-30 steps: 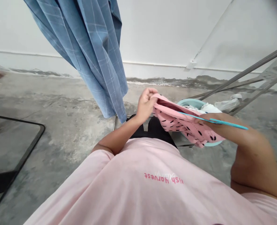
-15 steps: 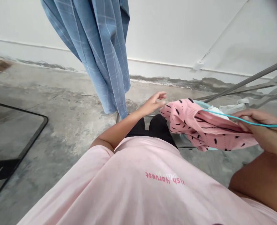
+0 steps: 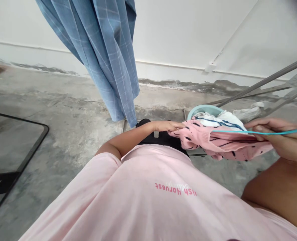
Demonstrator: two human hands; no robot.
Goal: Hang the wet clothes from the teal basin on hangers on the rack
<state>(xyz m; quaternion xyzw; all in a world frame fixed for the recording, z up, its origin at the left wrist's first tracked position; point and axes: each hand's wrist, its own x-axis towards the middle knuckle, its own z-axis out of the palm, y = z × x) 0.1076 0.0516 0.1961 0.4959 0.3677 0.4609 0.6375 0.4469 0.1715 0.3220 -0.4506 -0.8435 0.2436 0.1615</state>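
A pink knit garment (image 3: 201, 138) with black dashes is stretched between my hands at the right of the view. My left hand (image 3: 168, 126) pinches its left end, fingers closed on the cloth. My right hand (image 3: 281, 135) is closed round its other end, together with a thin turquoise clothes hanger (image 3: 248, 132). One end of the hanger lies at the garment's ribbed opening; the rest runs past my right hand and out of view. Just behind the garment is a pale blue-green basin (image 3: 196, 109) with white clothes (image 3: 226, 117) in it, some with dark blue stripes.
A blue checked garment (image 3: 108, 60) hangs down ahead, left of centre. Grey metal bars (image 3: 266, 80) slant across the right side. A black-edged glass panel (image 3: 44, 130) stands at the left. Behind is a white wall (image 3: 173, 33) above the concrete floor (image 3: 70, 134).
My left hand has come down and taken hold of the pink garment's left end. The garment has lowered a little, showing more of the basin and white clothes.
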